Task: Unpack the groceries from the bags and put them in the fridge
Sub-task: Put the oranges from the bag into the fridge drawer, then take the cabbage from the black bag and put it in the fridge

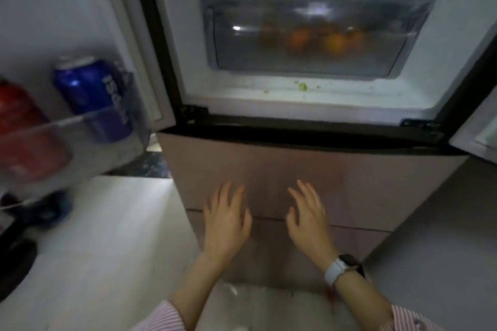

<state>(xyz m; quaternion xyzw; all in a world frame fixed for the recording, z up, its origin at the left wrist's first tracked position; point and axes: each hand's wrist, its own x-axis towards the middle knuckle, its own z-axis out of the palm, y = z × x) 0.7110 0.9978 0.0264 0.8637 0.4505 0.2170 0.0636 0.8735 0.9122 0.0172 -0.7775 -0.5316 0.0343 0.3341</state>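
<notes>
- We see the fridge (309,105) open ahead, its upper compartment lit, with the left door (80,21) swung wide and a sliver of the right door (481,137) at the right edge.
- Far inside, a clear drawer (309,35) sits shut; orange fruit (317,40) shows blurred through its front.
- On the white fridge floor just near the drawer lie a few green scraps (302,86).
- In the left door's clear bin (67,148) a blue can (94,94) stands upright, with a red can (24,129) just left of it.
- Our left hand (227,220) hovers in front of the pinkish lower drawer panel (295,169), fingers straight and spread, its grip released and holding nothing.
- Our right hand (309,217) is beside it, a little apart, fingers loosely extended, grip also released; we cannot tell whether either hand touches the panel.
- A watch (343,269) with a white band sits on the right wrist, and striped pink sleeves (161,317) show at the near edge.
- Something clear and crinkled, perhaps a bag (242,303), lies near us between the forearms; it is too blurred to be sure.
- The pale floor (107,236) spreads to the left, with dark blurred shapes (40,209) below the door bin.
</notes>
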